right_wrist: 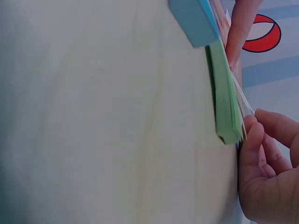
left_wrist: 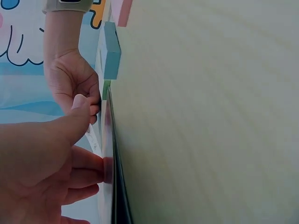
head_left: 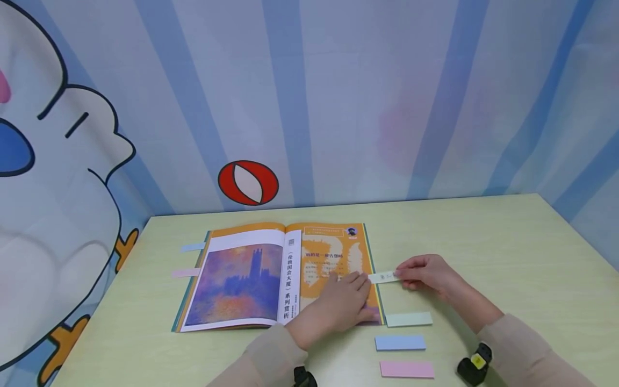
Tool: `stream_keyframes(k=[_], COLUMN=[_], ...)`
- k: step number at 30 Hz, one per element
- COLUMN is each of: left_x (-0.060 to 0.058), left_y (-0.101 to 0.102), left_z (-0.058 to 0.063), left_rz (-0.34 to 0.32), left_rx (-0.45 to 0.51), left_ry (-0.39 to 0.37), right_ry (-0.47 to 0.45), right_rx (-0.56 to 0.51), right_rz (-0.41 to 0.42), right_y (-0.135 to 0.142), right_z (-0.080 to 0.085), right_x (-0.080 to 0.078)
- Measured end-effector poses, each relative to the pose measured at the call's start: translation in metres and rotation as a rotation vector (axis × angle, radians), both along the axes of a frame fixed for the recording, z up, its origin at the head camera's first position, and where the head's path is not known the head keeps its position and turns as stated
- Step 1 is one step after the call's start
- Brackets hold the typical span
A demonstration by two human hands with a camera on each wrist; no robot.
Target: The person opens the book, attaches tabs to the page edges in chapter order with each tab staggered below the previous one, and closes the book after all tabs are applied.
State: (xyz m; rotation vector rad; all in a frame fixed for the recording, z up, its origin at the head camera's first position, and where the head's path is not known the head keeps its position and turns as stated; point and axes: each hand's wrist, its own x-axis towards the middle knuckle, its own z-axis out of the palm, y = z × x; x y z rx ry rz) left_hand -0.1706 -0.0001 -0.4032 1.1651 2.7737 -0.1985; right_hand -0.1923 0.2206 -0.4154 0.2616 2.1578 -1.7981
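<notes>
An open magazine lies on the table, a painting on its left page and an orange right page. My left hand rests on the right page, fingers extended toward its outer edge and fingertips at the inner end of a pale sticky note strip with handwriting. This strip sticks out past the page edge. Thumb and fingers of my right hand pinch its outer end, slightly raised in the right wrist view, where the right hand also shows. The strip's far end is partly hidden under the left fingers.
Green, blue and pink sticky note pads lie in a column right of the magazine's lower corner. A blue tab and a pink tab stick out from the left edge. A striped curtain hangs behind the table.
</notes>
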Motion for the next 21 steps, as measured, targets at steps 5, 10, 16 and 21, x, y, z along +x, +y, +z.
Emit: stream_keyframes(k=[5,10,16,21], left_x=[-0.0005,-0.0039,-0.0075,-0.0096], left_y=[0.0026,0.0042,0.0045,0.0080], left_z=[0.0041,0.0043,0.0046,0.0095], left_rz=[0.024,0.010,-0.018,-0.004], left_rx=[-0.003,0.028,0.060,0.051], left_ry=[-0.064,-0.083,-0.095,-0.134], right_ry=[-0.015,-0.034,-0.028,-0.031], right_rx=[-0.016,-0.035,-0.043,-0.043], right_rz=[0.015,0.034,0.060,0.060], right_y=[0.0023,0.0043,0.0044,0.0045], right_z=[0.0013,0.0010,0.0015,0.0013], right_x=[-0.0011,-0.0027,-0.0028,-0.0027])
